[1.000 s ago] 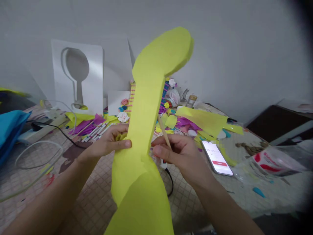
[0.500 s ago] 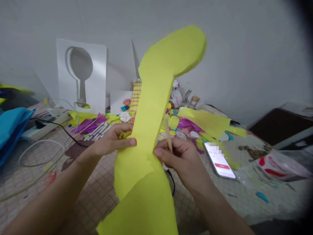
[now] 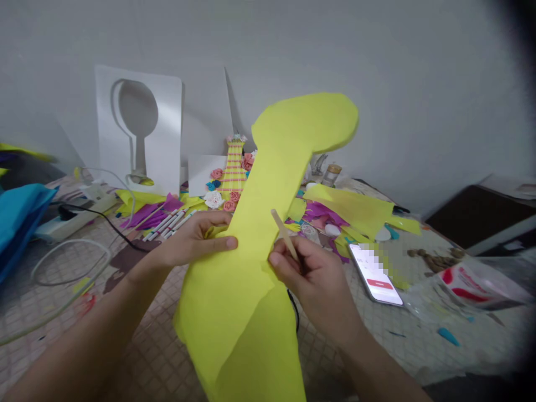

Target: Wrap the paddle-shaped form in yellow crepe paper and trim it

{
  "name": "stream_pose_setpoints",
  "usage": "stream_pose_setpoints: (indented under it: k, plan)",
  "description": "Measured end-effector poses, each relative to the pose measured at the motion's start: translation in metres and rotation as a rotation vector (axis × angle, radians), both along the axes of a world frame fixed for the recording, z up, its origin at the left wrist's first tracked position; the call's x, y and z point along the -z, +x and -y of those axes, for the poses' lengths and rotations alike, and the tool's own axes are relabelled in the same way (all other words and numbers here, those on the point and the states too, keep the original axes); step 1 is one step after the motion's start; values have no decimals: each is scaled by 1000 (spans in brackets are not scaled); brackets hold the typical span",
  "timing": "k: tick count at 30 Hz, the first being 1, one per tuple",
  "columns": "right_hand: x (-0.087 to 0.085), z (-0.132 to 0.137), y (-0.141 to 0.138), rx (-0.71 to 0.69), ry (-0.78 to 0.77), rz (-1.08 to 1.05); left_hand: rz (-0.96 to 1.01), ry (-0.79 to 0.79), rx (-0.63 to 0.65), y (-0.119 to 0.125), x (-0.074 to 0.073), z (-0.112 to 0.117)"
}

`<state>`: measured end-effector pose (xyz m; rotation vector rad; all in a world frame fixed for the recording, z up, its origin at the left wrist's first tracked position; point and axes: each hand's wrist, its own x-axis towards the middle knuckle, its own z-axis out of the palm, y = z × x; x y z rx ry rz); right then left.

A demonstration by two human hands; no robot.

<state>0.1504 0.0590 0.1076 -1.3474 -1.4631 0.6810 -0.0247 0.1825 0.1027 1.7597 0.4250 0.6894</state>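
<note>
A long yellow paper-covered shape with a rounded head stands up in front of me, leaning to the right. My left hand grips its narrow neck from the left, thumb across the front. My right hand pinches the neck's right edge and also holds a thin wooden stick that points up and left.
A phone with a lit screen lies right of my hand. Coloured paper scraps, paper flowers, markers and a striped yellow cone crowd the back. A white board with a cut-out leans on the wall. Cables lie left.
The yellow shape has tipped down and to the right, its head dropping lower, which uncovers the striped cone behind. Both hands keep their grip on the neck.
</note>
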Motion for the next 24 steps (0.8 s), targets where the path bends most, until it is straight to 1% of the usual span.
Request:
stream_pose_setpoints:
  k: [4,7,13,17,20,24]
  plan:
    - [3,0,0,33,32,72,-14,-11,7,0,-1,1]
    - [4,1,0,15,35,55,-6,-40,22,0,-1,2]
    - [4,2,1,-64,4,-40,0,-70,23,-1,-3,6]
    - [1,2,3,-109,-59,-154,16,-79,30,-1,-3,7]
    - [0,1,2,-123,-101,-229,38,-82,34,0,-2,6]
    - [0,1,1,-122,-98,-276,36,-57,25,0,0,7]
